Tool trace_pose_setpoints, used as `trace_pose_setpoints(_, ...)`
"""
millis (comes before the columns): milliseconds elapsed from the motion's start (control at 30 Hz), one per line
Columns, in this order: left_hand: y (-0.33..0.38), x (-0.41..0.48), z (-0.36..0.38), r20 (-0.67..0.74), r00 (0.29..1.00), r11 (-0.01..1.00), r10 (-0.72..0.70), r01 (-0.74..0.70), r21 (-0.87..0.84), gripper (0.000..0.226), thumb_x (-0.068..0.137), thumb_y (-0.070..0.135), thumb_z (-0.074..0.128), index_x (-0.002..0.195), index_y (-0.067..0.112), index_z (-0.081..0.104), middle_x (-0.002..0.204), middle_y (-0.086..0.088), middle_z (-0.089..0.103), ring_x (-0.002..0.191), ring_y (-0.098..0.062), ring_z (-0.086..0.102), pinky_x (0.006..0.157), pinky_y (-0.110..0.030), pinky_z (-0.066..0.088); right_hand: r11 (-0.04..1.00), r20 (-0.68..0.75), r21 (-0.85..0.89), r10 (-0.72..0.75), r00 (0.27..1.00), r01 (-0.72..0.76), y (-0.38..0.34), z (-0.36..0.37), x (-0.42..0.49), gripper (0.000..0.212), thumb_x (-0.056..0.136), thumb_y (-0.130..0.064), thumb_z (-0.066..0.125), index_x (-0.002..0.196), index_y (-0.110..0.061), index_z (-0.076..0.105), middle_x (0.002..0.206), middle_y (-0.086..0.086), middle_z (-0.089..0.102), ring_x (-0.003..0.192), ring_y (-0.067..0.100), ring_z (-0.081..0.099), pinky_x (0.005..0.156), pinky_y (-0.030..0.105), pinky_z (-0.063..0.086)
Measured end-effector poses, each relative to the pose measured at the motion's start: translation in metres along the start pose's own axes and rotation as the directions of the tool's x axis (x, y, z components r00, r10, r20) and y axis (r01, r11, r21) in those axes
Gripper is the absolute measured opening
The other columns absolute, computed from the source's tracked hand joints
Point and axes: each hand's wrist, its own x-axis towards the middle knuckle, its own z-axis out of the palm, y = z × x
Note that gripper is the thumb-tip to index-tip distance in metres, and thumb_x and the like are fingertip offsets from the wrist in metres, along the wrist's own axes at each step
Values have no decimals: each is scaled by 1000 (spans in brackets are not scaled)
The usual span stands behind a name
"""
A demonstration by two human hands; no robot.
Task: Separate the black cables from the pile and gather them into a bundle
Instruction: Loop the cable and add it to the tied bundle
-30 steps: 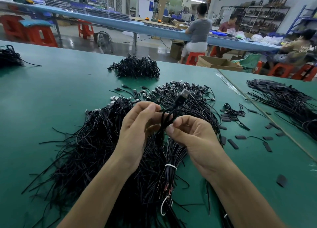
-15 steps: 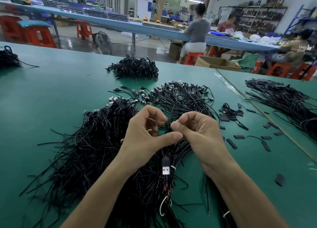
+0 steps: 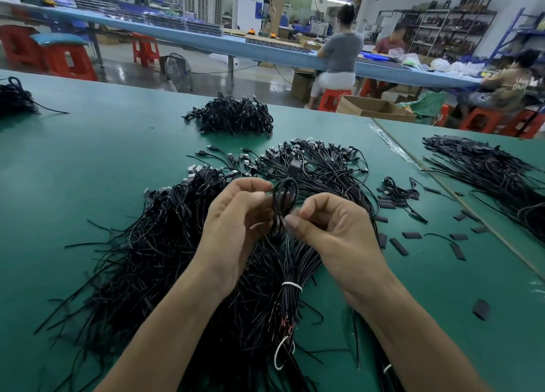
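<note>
A big pile of black cables [image 3: 153, 253] with USB plugs lies on the green table [image 3: 88, 144] in front of me. Above it I hold one black cable [image 3: 284, 197] looped, its plug pointing up. My left hand [image 3: 236, 223] pinches the loop from the left with curled fingers. My right hand [image 3: 333, 229] pinches it from the right, thumb against the cable. Below my hands lies a tied bundle [image 3: 290, 276] with a white band.
A coiled cable heap [image 3: 233, 117] sits farther back, another [image 3: 13, 96] at the far left. Short black sleeves [image 3: 398, 245] lie scattered to the right. A further cable pile [image 3: 486, 170] lies on the neighbouring table. People sit at a bench behind.
The cable's plug hung down below my hands half a second ago; it now points up above a loop. Both hands have risen slightly and moved a little apart.
</note>
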Motion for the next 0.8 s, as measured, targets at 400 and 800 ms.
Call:
trace_pose_setpoints(400,-2,3,-14,222,975,908,25,-115,403,44,65,24,87,104,32,70,93,2,76,87,-16,73,77,-24,56,919,-14,273,299,954,-284,23,-10,2,26,65,-14,78,73,-20,54,64,-4,63,56,6,51,52,18,41)
trace_pose_setpoints(800,0,18,-38,-29,999,791,-18,31,611,45,86,-1,69,121,22,54,89,3,73,69,-14,71,61,-25,58,964,-160,-134,209,965,-231,49,-27,18,4,91,-16,69,94,-18,69,82,1,76,67,4,64,58,13,48)
